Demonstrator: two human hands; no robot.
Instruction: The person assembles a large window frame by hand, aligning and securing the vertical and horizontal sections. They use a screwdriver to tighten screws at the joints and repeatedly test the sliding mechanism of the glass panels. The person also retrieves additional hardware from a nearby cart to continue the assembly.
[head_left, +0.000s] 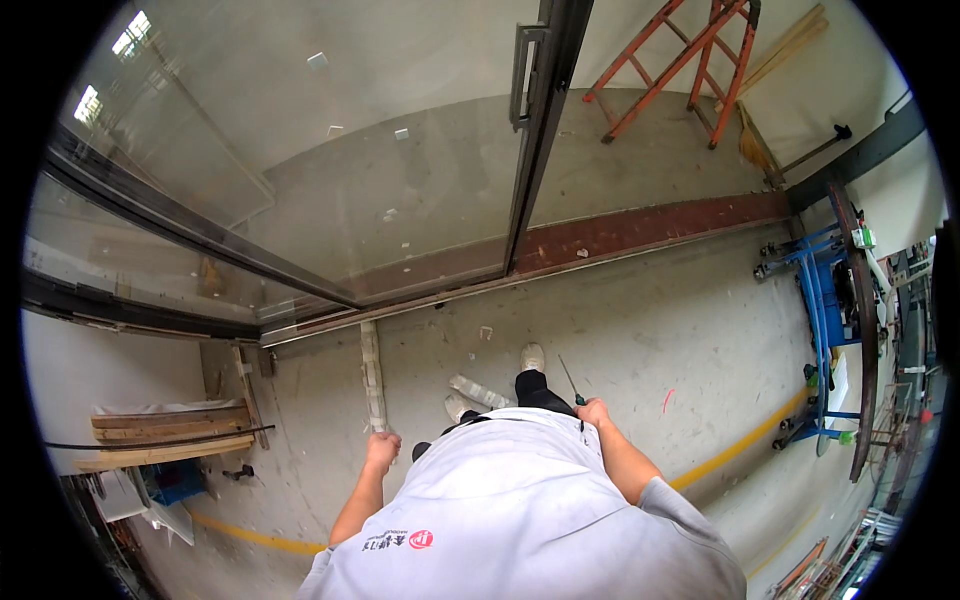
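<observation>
My right hand (592,411) is closed round the green handle of a screwdriver (570,378), its thin shaft pointing forward and slightly left. My left hand (382,449) hangs low on the left side with its fingers curled. It overlaps the near end of a long, pale wrapped bar (372,372) that runs toward the door track. Whether the fist touches this bar or holds anything cannot be made out. A shorter wrapped piece (482,391) lies on the floor between my shoes.
Ahead stands a dark-framed glass sliding door (400,180) above a reddish-brown sill (640,232). Past its open side is an orange stepladder (680,70). At right, a blue wheeled rack (825,320) stands by a yellow floor line (745,440). Stacked wooden boards (170,435) are at left.
</observation>
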